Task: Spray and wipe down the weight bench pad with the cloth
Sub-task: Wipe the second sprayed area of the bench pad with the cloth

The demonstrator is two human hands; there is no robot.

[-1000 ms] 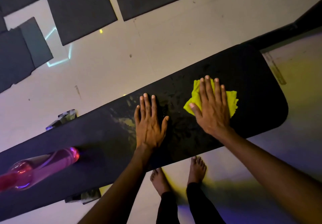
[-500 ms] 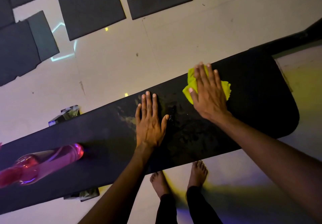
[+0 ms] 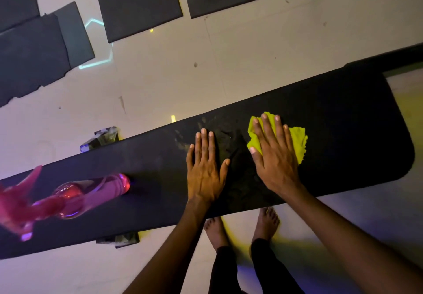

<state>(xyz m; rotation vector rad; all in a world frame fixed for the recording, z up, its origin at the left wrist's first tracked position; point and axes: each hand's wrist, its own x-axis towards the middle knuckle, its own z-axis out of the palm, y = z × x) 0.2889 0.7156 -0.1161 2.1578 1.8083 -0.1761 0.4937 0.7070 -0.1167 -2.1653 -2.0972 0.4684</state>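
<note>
We see two bare hands at work on one black weight bench pad (image 3: 343,119), which runs across the view from lower left to upper right. The right hand (image 3: 274,156) lies flat, fingers straight and slightly spread, pressing a single yellow-green cloth (image 3: 297,140) onto the pad just right of its middle. The left hand (image 3: 204,170) rests palm-down on the bare pad just beside it, fingers straight and close together, holding nothing.

One pink spray bottle (image 3: 75,196) stands on the pad towards its left end, well apart from both hands. Between the hands, the pad shows a patch of wet-looking smears (image 3: 231,142), so we judge the wiping step to be in hand.

To do it well, we would keep the palm flat over the cloth so it does not bunch, press evenly, and work in overlapping passes across the pad's width, moving along its length (the far right end and the stretch beside the bottle look dry and may want spraying first). The left hand serves best as a brace, kept off the wet patch.

By our count: one pad, one cloth, one bottle, two hands, and two bare feet (image 3: 266,222) on the pale floor (image 3: 251,53) below the pad's near edge. Several dark floor mats (image 3: 137,3) lie beyond; some run past the edge of the view, so we cannot give their exact number.
</note>
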